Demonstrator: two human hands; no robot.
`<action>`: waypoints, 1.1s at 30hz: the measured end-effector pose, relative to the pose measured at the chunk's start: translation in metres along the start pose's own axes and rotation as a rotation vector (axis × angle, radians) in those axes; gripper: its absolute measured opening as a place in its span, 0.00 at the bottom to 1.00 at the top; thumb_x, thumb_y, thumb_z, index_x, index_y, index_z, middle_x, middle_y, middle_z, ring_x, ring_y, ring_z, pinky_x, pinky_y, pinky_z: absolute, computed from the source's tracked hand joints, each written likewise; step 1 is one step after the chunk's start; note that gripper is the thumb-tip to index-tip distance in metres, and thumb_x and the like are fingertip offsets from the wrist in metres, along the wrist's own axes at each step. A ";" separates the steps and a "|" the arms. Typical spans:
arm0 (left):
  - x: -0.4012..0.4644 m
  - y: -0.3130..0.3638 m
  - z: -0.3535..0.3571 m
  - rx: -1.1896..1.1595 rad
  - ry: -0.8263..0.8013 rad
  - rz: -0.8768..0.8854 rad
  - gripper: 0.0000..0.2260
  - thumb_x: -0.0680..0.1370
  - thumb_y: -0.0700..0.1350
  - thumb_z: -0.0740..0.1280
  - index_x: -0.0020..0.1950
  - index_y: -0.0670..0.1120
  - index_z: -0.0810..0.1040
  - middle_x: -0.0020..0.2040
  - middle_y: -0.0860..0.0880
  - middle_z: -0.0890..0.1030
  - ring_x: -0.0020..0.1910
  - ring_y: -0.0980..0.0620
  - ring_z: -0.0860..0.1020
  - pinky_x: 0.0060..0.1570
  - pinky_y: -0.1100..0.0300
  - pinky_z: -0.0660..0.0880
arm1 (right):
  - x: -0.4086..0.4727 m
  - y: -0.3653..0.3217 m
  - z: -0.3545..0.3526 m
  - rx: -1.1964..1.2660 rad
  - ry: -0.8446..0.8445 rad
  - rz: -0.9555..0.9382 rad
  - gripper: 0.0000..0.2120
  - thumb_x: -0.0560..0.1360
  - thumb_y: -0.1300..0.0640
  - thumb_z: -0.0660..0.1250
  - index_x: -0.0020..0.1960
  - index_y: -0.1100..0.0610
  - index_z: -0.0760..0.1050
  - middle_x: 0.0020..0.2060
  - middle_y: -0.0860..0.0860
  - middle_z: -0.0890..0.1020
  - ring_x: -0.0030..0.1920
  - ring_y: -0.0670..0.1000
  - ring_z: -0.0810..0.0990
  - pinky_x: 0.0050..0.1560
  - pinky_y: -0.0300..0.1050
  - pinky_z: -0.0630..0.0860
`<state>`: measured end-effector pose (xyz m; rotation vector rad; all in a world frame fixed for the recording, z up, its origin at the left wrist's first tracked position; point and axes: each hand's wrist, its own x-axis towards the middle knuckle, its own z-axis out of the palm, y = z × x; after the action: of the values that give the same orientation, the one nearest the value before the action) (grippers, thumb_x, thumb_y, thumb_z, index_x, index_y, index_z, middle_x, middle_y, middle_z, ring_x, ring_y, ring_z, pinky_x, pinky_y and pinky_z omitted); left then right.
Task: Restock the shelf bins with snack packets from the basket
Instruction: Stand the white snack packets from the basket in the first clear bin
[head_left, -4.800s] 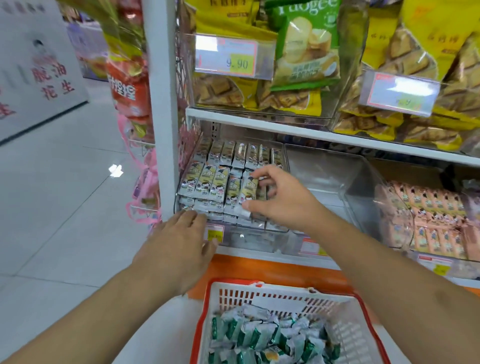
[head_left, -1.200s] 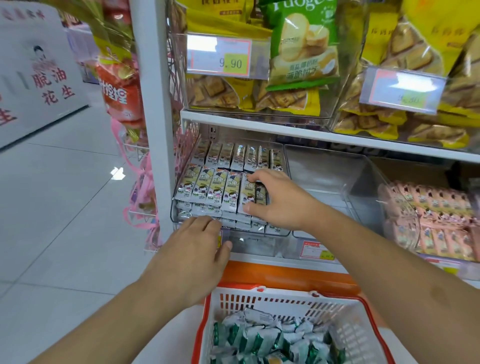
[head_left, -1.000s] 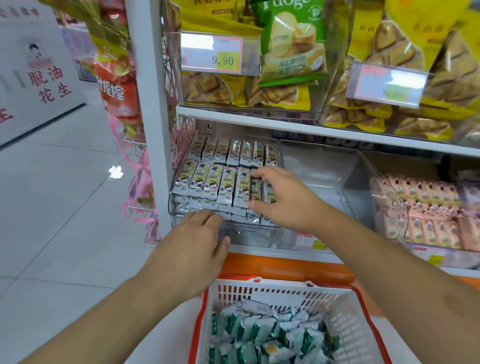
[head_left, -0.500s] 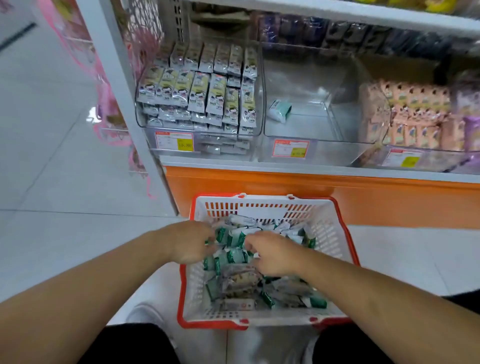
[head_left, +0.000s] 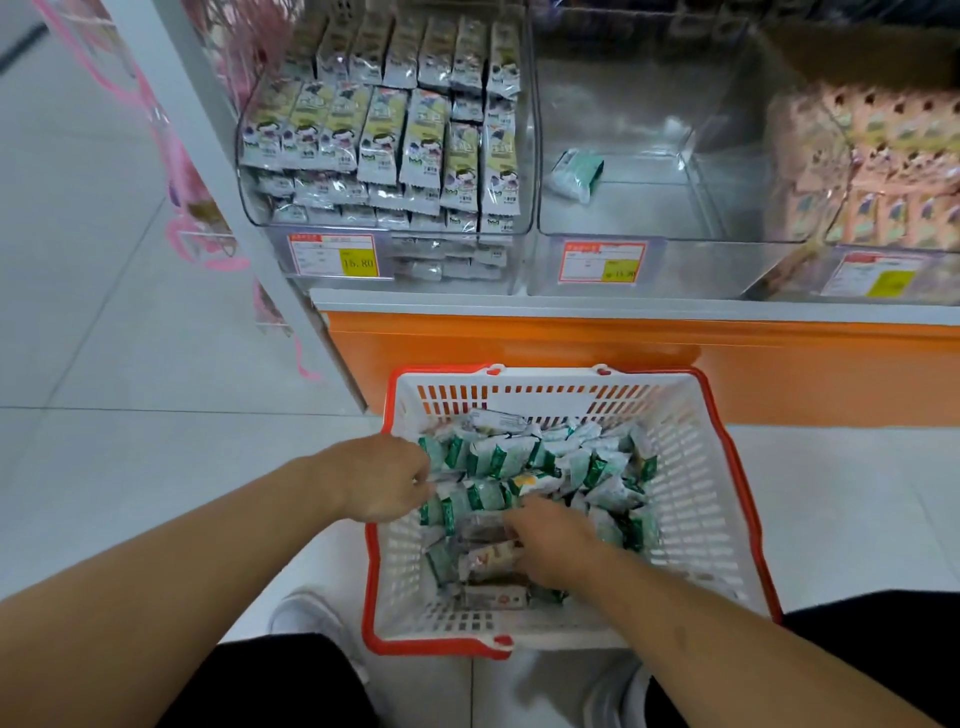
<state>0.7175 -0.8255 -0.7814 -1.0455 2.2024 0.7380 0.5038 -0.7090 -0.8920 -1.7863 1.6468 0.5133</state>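
Both hands are down in the white slatted plastic basket with the red rim (head_left: 691, 467) on the floor, left hand (head_left: 387, 480) and right hand (head_left: 550, 538) curled among the green-and-white snack packets (head_left: 498, 457), grip hidden, the middle clear plastic shelf bin (head_left: 649, 156) holding one packet.

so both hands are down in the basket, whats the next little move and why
Probably close the right hand round a few green packets and lift them toward the middle bin. That bin holds just one green packet, while the left bin is packed full.
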 end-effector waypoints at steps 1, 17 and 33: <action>0.000 0.000 -0.002 -0.015 -0.005 0.002 0.16 0.85 0.57 0.59 0.57 0.48 0.80 0.53 0.48 0.82 0.51 0.48 0.80 0.56 0.48 0.78 | -0.003 0.001 -0.010 0.030 0.002 -0.014 0.09 0.79 0.60 0.70 0.57 0.52 0.76 0.55 0.54 0.73 0.50 0.57 0.77 0.53 0.58 0.80; -0.073 0.066 -0.087 -1.256 0.284 0.179 0.09 0.76 0.49 0.77 0.51 0.45 0.85 0.43 0.44 0.85 0.42 0.52 0.83 0.49 0.53 0.84 | -0.137 -0.023 -0.236 0.298 0.566 -0.331 0.23 0.79 0.53 0.72 0.72 0.42 0.69 0.67 0.36 0.67 0.69 0.40 0.67 0.69 0.42 0.68; -0.093 0.032 -0.135 -0.494 0.937 0.025 0.12 0.83 0.59 0.60 0.60 0.56 0.79 0.54 0.58 0.82 0.54 0.57 0.78 0.56 0.58 0.75 | -0.127 -0.040 -0.305 0.351 0.825 -0.285 0.32 0.71 0.41 0.79 0.69 0.38 0.67 0.66 0.35 0.70 0.64 0.38 0.68 0.59 0.35 0.68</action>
<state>0.7036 -0.8561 -0.6178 -1.9055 2.8633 0.9564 0.4829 -0.8261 -0.5812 -2.0227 1.7728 -0.6962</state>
